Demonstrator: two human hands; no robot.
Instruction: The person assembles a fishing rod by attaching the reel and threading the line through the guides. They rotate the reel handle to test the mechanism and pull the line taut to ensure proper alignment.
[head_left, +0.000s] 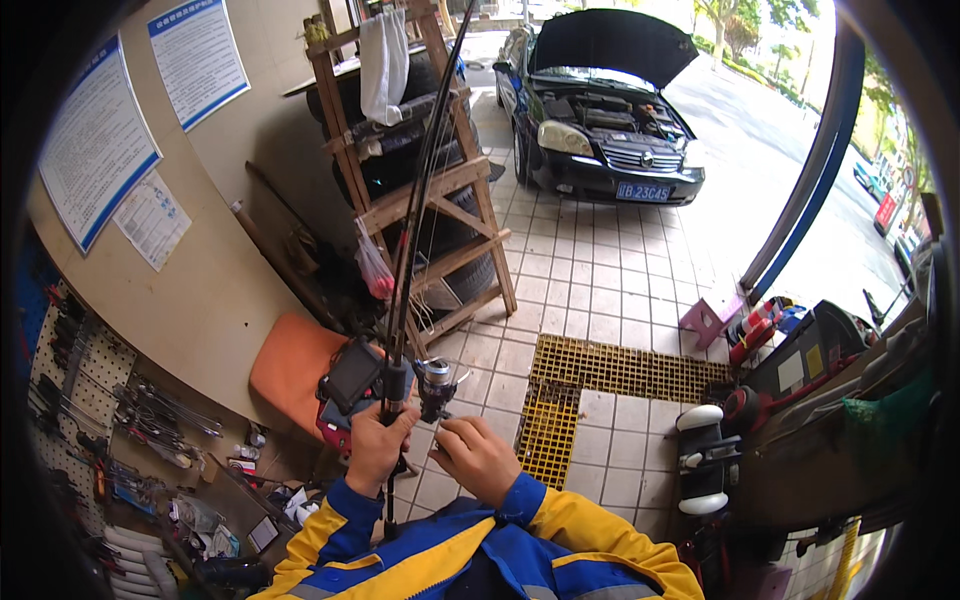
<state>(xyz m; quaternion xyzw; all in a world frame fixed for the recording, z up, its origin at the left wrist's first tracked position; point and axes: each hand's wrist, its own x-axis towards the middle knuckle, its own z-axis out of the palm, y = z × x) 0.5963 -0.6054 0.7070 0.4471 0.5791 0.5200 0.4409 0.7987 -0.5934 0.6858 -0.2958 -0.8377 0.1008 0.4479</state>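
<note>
A long dark fishing rod (402,260) stands nearly upright before me, its tip running out of the top of the head view. My left hand (376,448) is wrapped round its grip, just below a spinning reel (436,378) with a silvery spool. Curled fingers of my right hand (478,458) pinch at the handle beneath the reel; the handle itself is mostly hidden. The butt of the rod comes down against my blue and yellow jacket (430,555).
A wooden ladder-like rack (470,180) with tyres stands ahead. Behind it is a black car (610,130), hood raised. An orange chair (295,365) bears dark cases. Yellow floor grating (548,430) lies right of centre. Tools hang at left; a machine (800,370) stands right.
</note>
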